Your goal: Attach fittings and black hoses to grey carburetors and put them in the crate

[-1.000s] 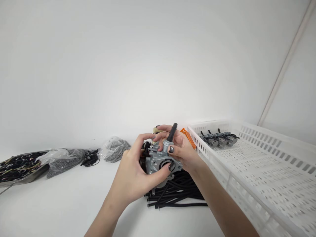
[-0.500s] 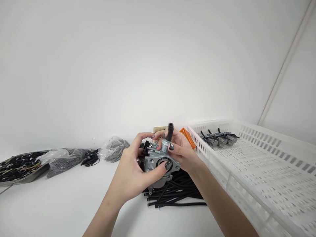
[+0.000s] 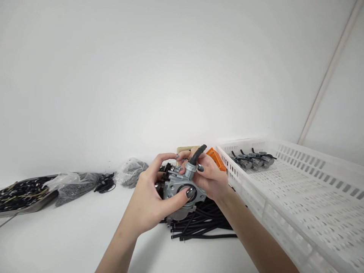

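The little metal carburetor is up in the air over the white table, right above a pile of black tubes; a short black hose sticks up from its top and bends to the right. To do this part well, keep the metal body still in one hand and let the other hand push the hose straight down on its pipe, not sideways, so it does not kink. The left hand is curled around the body, thumb on the round hole in front; it has a firm hold. The right hand is closed around the back and top, thumb just beside the hose; its other fingers are hidden, so it may be pinching the hose too. A white crate with three more such parts sits to the right; an orange thing lies behind; bags of small bits lie far left.
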A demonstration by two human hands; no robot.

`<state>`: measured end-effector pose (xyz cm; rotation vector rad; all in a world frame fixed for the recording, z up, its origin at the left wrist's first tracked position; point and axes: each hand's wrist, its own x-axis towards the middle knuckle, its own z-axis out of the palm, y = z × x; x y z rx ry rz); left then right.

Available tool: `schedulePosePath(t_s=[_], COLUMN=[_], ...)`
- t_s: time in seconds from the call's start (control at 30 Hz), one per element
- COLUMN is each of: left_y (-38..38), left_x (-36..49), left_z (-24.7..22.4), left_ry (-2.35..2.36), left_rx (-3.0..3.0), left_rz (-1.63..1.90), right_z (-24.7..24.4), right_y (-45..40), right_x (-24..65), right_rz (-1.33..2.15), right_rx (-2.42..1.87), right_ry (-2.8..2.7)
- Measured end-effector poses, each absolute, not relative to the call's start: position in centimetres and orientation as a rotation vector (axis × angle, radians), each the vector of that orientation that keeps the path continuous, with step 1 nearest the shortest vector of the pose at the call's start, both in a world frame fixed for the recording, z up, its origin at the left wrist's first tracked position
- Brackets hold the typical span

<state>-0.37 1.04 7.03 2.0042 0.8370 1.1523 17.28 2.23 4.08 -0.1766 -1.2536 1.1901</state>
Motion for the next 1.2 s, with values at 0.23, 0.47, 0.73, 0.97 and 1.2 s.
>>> schedulePosePath(t_s=[0.23, 0.47, 0.73, 0.97, 1.2], left_y=[0.9, 1.2, 1.7, 2.4, 2.6], left_x=[0.0, -0.2, -0.6, -0.7, -0.4], left_z=[6.9, 6.9, 6.7, 6.5, 6.5], left_ry=[0.787, 0.778, 0.768, 0.718, 0.708], left_rx=[1.989, 2.003, 2.056, 2.029, 1.977], left_rz=[1.157, 1.126, 1.106, 1.071, 1.099], right_z=[4.5, 5.0, 4.9, 5.0, 4.9], right_y=[1.7, 1.4, 1.2, 1.4, 1.3], right_x=[17.2, 17.3, 17.7, 17.4, 17.7], right_rz=[1.158, 1.088, 1.110, 1.089, 1.059], right_rx=[-0.304, -0.338, -0.337, -0.321, -0.361], right_ry=[-1.352, -1.400, -1.420, -1.397, -1.367])
